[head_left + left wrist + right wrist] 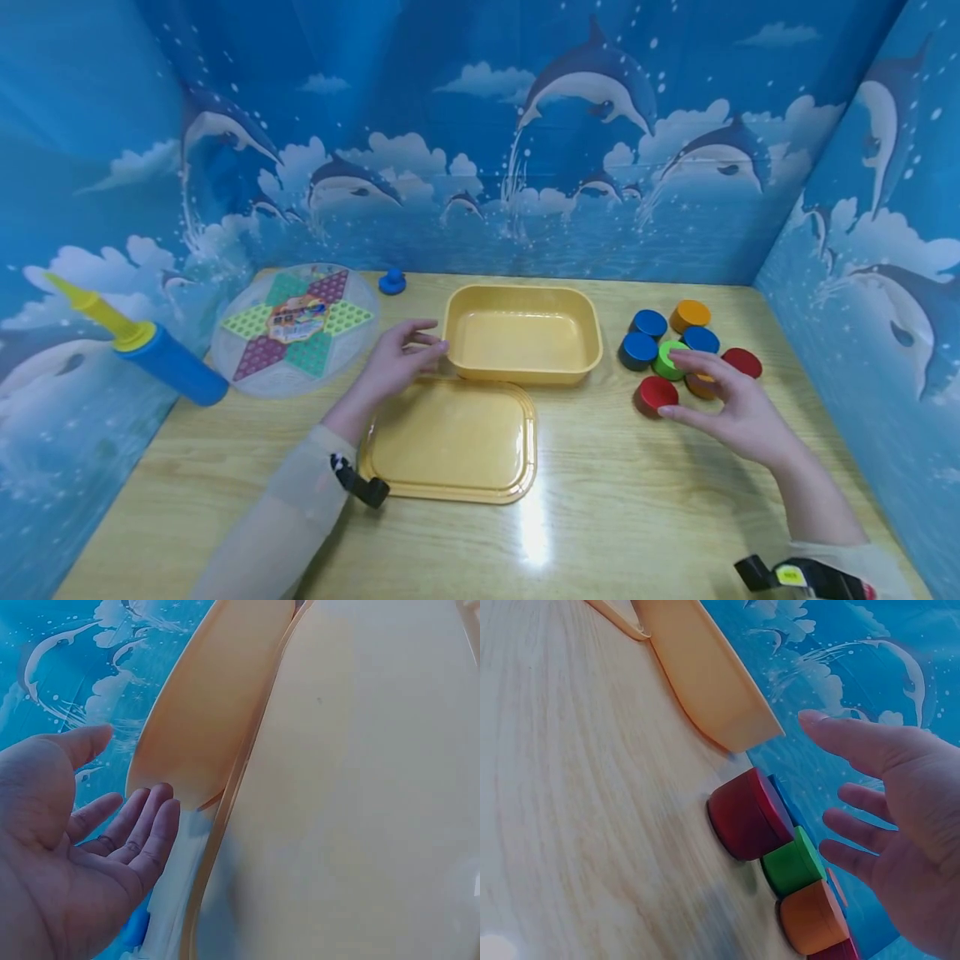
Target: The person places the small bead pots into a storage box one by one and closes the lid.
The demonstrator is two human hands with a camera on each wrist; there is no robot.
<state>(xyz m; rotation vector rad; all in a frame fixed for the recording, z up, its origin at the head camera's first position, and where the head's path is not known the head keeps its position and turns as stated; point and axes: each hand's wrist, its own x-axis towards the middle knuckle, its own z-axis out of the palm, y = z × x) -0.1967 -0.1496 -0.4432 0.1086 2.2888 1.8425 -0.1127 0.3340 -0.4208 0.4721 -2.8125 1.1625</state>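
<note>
My left hand [401, 358], fingers relaxed, is at the left end of a yellow rectangular box [525, 367]; whether its fingertips touch the rim I cannot tell. A matching yellow lid [453, 442] lies flat in front of the box, partly under the left forearm. Over on the right, my right hand [723, 404] hovers with thumb and fingers spread above a cluster of round containers, holding nothing. Nearest its thumb stands a red container [656, 396]. Beside that are a green one [791, 862] and an orange one [814, 919]. Blue containers [638, 350] stand behind; another red one [742, 362] is partly covered.
On the left lies a round star-patterned game board [258, 375], with a blue and yellow pump [176, 367] leaning beside it. A small blue knob-shaped piece [392, 282] sits at the back. Dolphin-printed curtains [480, 150] enclose the wooden table [600, 500].
</note>
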